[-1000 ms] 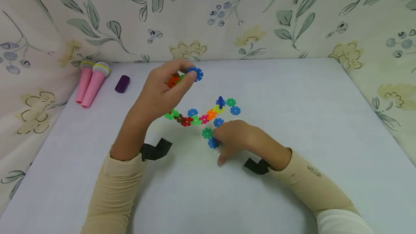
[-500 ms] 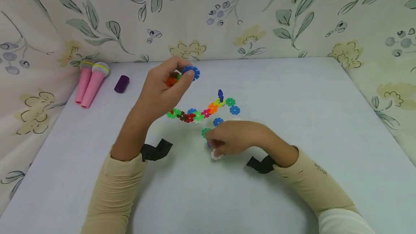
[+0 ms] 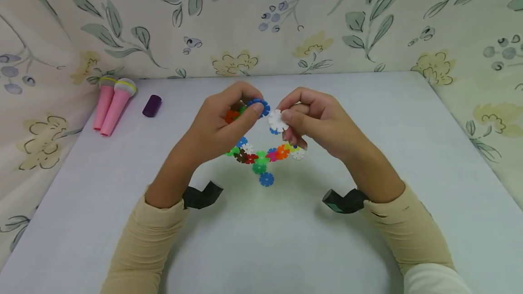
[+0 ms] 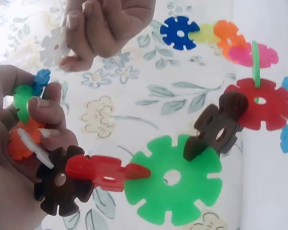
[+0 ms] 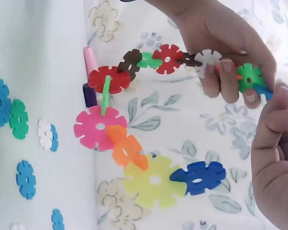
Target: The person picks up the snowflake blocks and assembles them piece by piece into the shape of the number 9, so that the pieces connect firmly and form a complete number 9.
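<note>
At the centre of the head view, my left hand pinches a blue snowflake disc at one end of a chain of interlocked plastic discs. The chain hangs in a curve through green, red, brown, pink, orange and yellow discs to a dark blue disc at its far end. Part of it is covered by my left fingers. My right hand pinches a white snowflake disc between thumb and fingers, close beside the blue one, with a small gap between them.
Loose discs lie on the white table below the hands, among them a green disc and a blue disc. Two pink toy microphones and a purple cylinder lie at the back left. A floral cloth hangs behind.
My right hand has picked the white disc off the table and raised it up beside the left hand. The left hand has shifted slightly right and nearer, with the chain.
</note>
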{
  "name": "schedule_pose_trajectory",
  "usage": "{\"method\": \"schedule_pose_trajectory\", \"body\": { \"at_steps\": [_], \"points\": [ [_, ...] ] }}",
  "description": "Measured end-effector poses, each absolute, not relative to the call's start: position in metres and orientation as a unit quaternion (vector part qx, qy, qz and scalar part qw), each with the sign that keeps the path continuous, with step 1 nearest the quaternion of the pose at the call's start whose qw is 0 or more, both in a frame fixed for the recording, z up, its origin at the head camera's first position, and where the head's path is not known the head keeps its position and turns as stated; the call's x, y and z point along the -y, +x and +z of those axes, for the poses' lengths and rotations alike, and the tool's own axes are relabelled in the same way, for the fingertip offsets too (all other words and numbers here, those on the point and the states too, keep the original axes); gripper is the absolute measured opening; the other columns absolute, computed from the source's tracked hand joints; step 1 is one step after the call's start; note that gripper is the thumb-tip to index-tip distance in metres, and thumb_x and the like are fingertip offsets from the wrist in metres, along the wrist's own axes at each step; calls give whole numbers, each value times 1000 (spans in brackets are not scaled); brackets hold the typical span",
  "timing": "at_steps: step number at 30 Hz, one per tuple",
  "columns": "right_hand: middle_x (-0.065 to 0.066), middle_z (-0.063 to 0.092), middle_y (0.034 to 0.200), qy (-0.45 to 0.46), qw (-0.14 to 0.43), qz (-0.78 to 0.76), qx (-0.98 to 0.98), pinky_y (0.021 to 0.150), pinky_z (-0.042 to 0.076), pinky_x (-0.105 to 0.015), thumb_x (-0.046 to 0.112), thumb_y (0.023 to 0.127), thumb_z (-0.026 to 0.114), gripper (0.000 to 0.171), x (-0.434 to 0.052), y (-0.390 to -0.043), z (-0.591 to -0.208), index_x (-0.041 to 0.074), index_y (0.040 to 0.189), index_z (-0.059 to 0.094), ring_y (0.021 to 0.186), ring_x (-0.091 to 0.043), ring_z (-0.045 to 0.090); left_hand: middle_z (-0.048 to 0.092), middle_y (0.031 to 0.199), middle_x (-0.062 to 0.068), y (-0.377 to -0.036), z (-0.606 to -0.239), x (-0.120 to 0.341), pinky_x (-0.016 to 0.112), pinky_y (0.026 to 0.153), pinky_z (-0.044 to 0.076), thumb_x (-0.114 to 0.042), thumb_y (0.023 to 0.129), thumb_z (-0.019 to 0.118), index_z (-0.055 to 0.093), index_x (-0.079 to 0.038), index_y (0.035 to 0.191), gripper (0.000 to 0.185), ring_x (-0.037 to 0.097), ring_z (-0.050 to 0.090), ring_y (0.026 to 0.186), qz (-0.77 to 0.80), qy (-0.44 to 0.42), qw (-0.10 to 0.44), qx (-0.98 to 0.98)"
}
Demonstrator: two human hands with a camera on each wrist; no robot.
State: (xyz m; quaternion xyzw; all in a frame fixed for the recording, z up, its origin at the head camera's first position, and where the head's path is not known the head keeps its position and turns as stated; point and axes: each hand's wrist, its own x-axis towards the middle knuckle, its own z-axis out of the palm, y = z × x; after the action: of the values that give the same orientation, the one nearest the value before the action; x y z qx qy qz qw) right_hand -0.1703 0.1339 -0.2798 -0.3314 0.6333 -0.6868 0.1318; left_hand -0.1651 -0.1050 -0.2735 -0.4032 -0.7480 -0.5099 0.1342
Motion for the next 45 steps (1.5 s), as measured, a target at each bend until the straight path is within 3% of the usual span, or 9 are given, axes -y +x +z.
{"method": "schedule_pose_trajectory", "body": {
  "at_steps": [5,10,19,28,37,41,45],
  "points": [
    [-14,60,69,-334,152,-699,-614,47,44,-29,0,100,53,9,-133,-173,-282,-1,105,60,60,-26,57,59,86,-1,-164,-275,103,31,60,45,-3,97,57,59,-2,103,6,16,52,67,-523,-422,113,732],
    [-10,59,68,-352,165,-702,-596,46,43,-27,2,100,55,8,-136,-176,-284,2,103,62,59,-23,57,62,90,-2,-165,-275,104,33,63,47,-2,96,56,60,-1,103,7,17,54,70,-531,-430,90,725],
    [-8,60,70,-423,202,-682,-562,44,41,-26,15,100,64,12,-138,-182,-290,4,103,62,58,-22,56,55,84,-3,-166,-279,103,34,63,46,-11,100,57,61,-5,100,8,20,53,75,-536,-458,34,708],
    [-7,59,68,-355,205,-733,-543,45,39,-22,17,96,71,30,-135,-177,-290,4,109,47,55,-17,55,59,87,2,-166,-283,97,35,62,47,-4,97,55,61,-3,101,7,20,53,73,-557,-433,36,708],
    [-10,59,68,-357,187,-707,-582,46,42,-26,7,100,62,17,-136,-183,-290,2,108,48,54,-22,51,57,84,-3,-169,-280,98,34,61,48,-4,98,57,59,-6,103,6,16,56,71,-524,-448,24,724],
    [-15,59,68,-322,153,-680,-641,47,46,-29,2,101,55,12,-135,-187,-292,0,111,48,54,-27,52,63,88,-4,-168,-278,100,32,64,54,-11,93,73,59,-8,120,31,11,61,74,-486,-406,10,774],
    [-20,63,77,-313,115,-620,-710,52,51,-32,7,103,52,14,-138,-199,-300,-2,114,51,61,-32,57,64,86,-4,-168,-279,101,30,57,52,-25,83,85,63,-12,128,52,9,58,65,-445,-359,5,821]
  ]
}}
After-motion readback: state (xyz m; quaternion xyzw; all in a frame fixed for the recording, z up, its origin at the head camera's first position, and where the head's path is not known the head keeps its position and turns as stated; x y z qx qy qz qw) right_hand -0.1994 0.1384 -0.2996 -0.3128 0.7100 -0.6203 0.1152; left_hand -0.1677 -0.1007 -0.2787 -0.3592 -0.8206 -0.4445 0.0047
